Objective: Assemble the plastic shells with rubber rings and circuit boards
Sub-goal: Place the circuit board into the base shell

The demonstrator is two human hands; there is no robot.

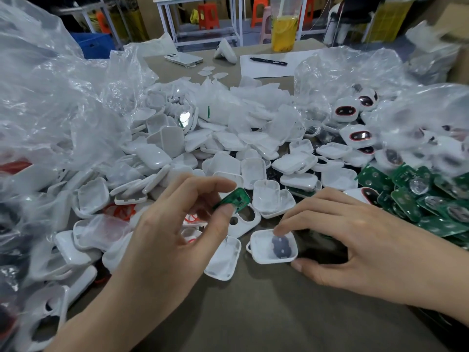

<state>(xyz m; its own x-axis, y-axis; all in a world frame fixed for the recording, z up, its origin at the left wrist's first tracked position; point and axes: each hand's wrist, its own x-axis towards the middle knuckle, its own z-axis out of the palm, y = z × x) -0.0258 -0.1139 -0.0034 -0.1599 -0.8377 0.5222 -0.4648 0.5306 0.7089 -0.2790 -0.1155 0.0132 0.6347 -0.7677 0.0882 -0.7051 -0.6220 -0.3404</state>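
Head view: the left hand (172, 229), in the lower centre of the frame, pinches a green circuit board (232, 199) between thumb and index finger. The board is tilted and raised above a white front shell with cut-outs (245, 221). The other fingers are loosely curled.

The right hand (355, 237), lower right, grips an open white shell (274, 246) that rests on the table (253, 313). The index fingertip is on its far rim and the thumb against its near right corner. A dark grey insert (280, 246) lies inside this shell. The held board is up and to the left of the shell, apart from it.

A heap of white shells (228, 148) fills the centre of the frame. A pile of green circuit boards (418, 199) lies at the right edge, just beyond the right hand. Orange rubber rings (121, 210) show among the shells left of the left hand. Shells with red-rimmed dark windows (345, 111) lie upper right.

Clear plastic bags (50, 97) crowd the left and right sides. At the top centre are a phone (182, 58), a pen (269, 62) on a sheet of paper (256, 71), and a cup of yellow drink (284, 29).
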